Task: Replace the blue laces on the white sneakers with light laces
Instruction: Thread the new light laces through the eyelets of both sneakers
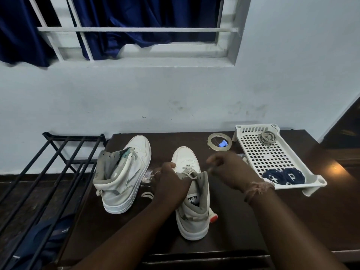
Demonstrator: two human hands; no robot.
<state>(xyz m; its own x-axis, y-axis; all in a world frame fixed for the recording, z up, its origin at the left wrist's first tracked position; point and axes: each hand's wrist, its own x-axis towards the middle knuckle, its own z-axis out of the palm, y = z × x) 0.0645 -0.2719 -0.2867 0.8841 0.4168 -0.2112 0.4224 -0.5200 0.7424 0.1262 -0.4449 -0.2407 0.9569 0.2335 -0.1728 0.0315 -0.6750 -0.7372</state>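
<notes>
Sneakers: right sneaker (191,191) upright near counter (243,227) front edge, toe toward wall, light lace (188,171) partly threaded. Left hand (170,184) grips its tongue and lace area, fingers curled. Right hand (229,170) just right of sneaker, blurred, fingers curled as if pinching lace end; can't tell for sure. Left sneaker (124,172) unlaced, toward counter left edge. White tray (276,158) at right side: blue laces (283,177) coiled at near end, light lace coil (267,137) at far end. Tape roll (219,142) near back edge.
</notes>
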